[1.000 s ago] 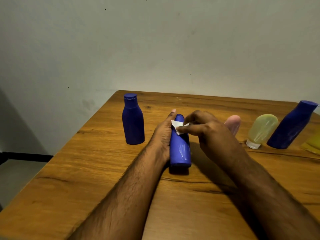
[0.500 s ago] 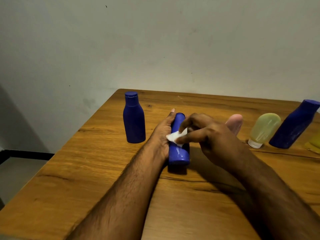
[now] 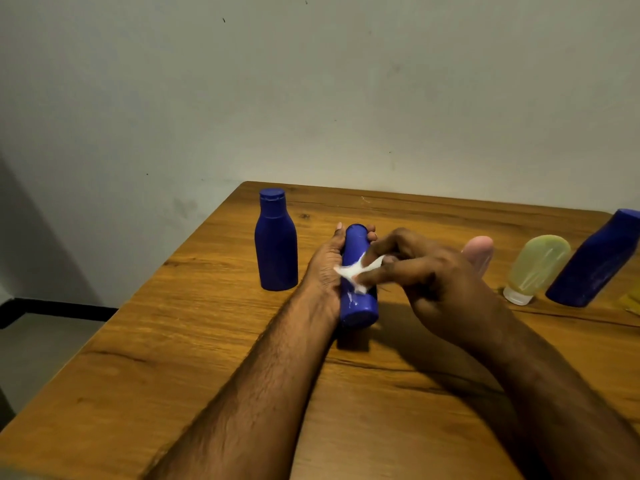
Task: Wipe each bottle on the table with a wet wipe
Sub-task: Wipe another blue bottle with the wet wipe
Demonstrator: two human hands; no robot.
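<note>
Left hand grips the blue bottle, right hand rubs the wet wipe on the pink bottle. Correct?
Not quite. In the head view the right hand presses the wet wipe against the blue bottle that the left hand grips, not the pink bottle, which stands untouched behind the right hand. The rest holds.

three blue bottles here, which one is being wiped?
The middle blue bottle, gripped by the left hand; the right hand presses the wet wipe on it. The others stand untouched.
</note>
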